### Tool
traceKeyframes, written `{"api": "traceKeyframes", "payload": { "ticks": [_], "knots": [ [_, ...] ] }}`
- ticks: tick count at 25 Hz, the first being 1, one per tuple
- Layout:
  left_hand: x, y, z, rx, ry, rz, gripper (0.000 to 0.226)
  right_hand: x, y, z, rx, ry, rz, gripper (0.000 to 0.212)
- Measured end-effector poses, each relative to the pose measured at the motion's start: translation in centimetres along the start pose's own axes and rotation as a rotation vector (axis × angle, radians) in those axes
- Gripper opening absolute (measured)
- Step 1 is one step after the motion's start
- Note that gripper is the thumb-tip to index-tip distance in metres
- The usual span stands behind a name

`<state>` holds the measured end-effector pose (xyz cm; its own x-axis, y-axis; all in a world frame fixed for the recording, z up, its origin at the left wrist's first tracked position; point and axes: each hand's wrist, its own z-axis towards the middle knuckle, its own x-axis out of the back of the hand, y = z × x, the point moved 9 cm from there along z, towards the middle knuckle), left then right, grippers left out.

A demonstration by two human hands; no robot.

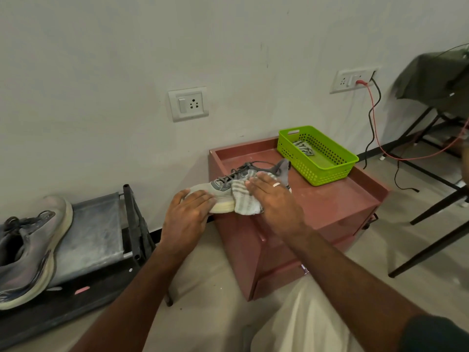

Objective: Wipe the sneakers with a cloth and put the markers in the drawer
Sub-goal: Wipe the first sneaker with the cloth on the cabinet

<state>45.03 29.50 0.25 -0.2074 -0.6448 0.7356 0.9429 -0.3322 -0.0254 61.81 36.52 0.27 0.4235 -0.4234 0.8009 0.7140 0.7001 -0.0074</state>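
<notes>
Lying on its side on the top of a reddish-brown cabinet (330,199), a grey sneaker (220,185) has its toe toward the left edge and its laces toward the wall. In the head view, the left hand (189,212) rests over the toe of this sneaker, fingers spread and bent a little over the pale sole, holding the shoe steady. The right hand (272,199) lies flat with straight fingers on a striped cloth (241,198) and presses it against the side of the sneaker; a ring is on one finger. The cloth hangs down over the sole near the front edge of the cabinet.

Behind the sneaker, on the same top, stands a green basket (330,168) with another striped cloth piece inside. The drawer front (279,285) of the cabinet looks closed, low on its front. On the left, a second sneaker (28,247) sits upright on a dark low rack (101,240). Two wall sockets (188,104) are on the white wall, and red and black cables hang from the right one. Markers cannot be told in this view.
</notes>
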Motion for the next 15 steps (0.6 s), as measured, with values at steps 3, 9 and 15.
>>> {"api": "traceKeyframes", "payload": {
  "ticks": [3,9,15],
  "knots": [
    [0.0,0.5,0.4,-0.03,0.011,-0.022,0.029,1.2,7.2,-1.7,-0.314,0.038,-0.028,0.046],
    [-1.0,0.1,0.5,-0.036,-0.038,-0.054,0.033,1.3,7.0,-2.1,-0.513,-0.012,0.047,0.055],
    [-0.9,-6.0,-0.4,0.096,-0.077,0.01,0.029,1.7,2.6,-0.2,-0.239,-0.022,-0.006,0.058]
  ]
}}
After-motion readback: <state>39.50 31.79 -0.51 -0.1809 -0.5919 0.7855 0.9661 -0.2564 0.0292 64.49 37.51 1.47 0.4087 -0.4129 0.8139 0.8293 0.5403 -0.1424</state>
